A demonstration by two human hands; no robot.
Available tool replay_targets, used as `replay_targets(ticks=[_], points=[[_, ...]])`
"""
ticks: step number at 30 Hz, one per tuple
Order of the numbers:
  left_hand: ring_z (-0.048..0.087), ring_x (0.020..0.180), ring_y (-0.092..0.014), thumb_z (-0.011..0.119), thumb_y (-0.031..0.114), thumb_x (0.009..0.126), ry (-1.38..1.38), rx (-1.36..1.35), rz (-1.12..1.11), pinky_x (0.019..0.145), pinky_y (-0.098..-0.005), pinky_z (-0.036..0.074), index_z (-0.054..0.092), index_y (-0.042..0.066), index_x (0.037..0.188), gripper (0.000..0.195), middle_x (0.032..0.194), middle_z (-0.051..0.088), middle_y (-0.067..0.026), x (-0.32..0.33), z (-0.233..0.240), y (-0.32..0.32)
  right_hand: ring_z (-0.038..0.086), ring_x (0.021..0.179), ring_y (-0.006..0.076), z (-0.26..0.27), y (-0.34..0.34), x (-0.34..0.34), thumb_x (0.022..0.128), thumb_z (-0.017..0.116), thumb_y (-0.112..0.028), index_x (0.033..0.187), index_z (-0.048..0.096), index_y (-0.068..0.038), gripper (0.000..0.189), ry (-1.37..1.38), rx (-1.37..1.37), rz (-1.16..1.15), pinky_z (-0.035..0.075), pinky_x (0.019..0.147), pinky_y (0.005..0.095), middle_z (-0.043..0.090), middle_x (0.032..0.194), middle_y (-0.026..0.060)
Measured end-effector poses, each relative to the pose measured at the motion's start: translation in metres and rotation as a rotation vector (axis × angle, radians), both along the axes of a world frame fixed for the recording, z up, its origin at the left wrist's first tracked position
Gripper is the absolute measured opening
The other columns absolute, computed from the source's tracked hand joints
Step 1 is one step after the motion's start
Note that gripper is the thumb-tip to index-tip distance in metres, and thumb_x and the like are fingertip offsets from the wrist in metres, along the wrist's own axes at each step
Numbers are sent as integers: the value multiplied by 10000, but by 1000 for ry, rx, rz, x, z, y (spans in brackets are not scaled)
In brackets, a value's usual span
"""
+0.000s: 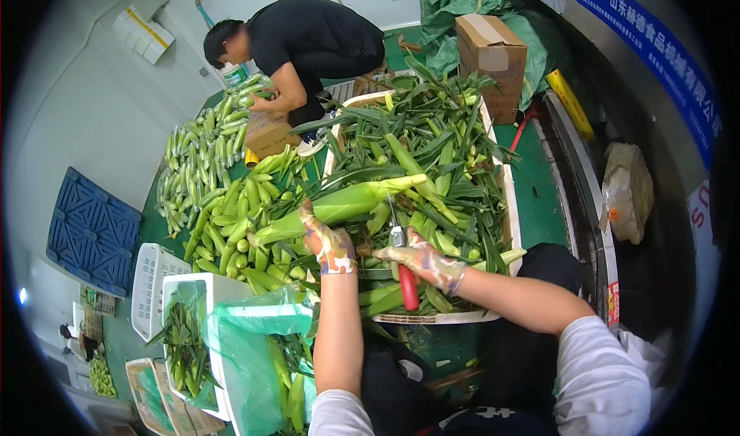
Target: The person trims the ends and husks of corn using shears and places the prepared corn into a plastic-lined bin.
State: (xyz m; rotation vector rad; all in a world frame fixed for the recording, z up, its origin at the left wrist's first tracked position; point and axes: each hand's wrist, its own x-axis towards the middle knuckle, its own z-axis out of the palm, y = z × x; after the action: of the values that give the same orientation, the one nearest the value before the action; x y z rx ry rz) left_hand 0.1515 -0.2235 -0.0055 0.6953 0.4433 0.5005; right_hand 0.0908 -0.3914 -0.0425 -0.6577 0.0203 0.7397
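Note:
A large ear of corn in its green husk [341, 205] lies across my gloved left hand [330, 244], its stalk end pointing right. In my gloved right hand [425, 261] are pruning shears with red handles [408, 286]; their narrow metal blades point up close to the ear's stalk end. Whether the blades touch the stalk I cannot tell. Both gloves have a camouflage pattern. Beneath my hands, a large pale crate [509, 205] holds loose corn leaves [428, 118] and some ears. To its left is a heap of husked-on corn ears [237, 222].
A person in black [312, 43] crouches beyond the heap, near bagged ears [202, 153] and a cardboard box [269, 135]. A taller cardboard box [494, 60] stands behind the crate. White crates [156, 286] and green plastic bags [243, 343] are at lower left; machinery borders the right.

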Motion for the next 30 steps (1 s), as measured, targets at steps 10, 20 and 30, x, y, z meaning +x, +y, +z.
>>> replay_targets(ticks=[10, 20, 30], points=[[537, 931, -272, 651, 359, 737, 21, -37, -39, 847, -430, 450, 533, 67, 1061, 451, 1065, 555, -101, -12, 17, -12, 572, 848, 224, 17, -3, 11, 751, 714, -397, 1213, 337, 121, 790, -433, -631, -6, 468, 753, 288, 594, 981, 169], [553, 907, -259, 671, 346, 747, -101, 68, 30, 820, -414, 480, 524, 25, 1124, 517, 1048, 551, -120, 12, 12, 79, 624, 677, 305, 35, -33, -19, 776, 609, -368, 1185, 409, 101, 654, -908, -1544, 357, 505, 617, 325, 619, 772, 216], [584, 808, -192, 678, 314, 809, -43, 284, -131, 704, -323, 498, 560, 15, 1132, 456, 951, 598, -86, -1, 24, 17, 594, 751, 275, 49, -9, 9, 678, 723, -380, 1036, 428, 42, 626, -998, -1354, 6, 497, 704, 359, 595, 870, 149]])
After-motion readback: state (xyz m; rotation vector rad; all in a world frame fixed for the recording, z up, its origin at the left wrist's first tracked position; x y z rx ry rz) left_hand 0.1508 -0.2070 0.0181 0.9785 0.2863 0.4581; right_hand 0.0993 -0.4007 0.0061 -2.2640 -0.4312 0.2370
